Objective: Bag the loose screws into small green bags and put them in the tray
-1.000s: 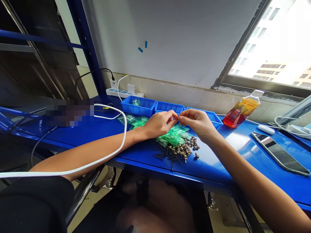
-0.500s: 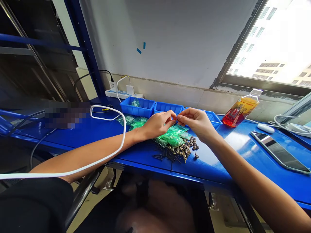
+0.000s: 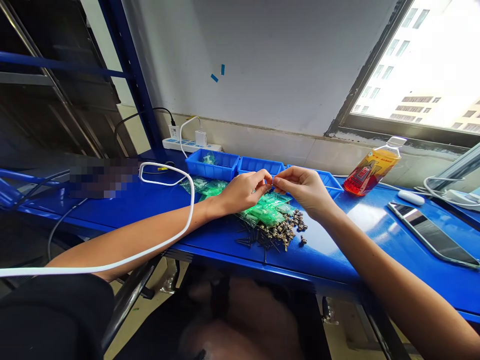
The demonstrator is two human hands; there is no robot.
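Hands (image 3: 246, 190) pinched — contents unclear — over green packets (image 3: 266, 212), white cable (image 3: 192, 197) crossing left forearm (image 3: 150, 230), blue bins (image 3: 213, 171) behind.

Crumpled green packets (image 3: 265, 212) lie beside heaped metal screws (image 3: 284, 231).

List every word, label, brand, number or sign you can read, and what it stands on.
No text reads clearly.
Clear plastic bottle of red liquid, yellow-and-red label: lettering too blurred.
White rectangular plug adapter: dark print, too small.
Long white power strip: blue markings, too small.
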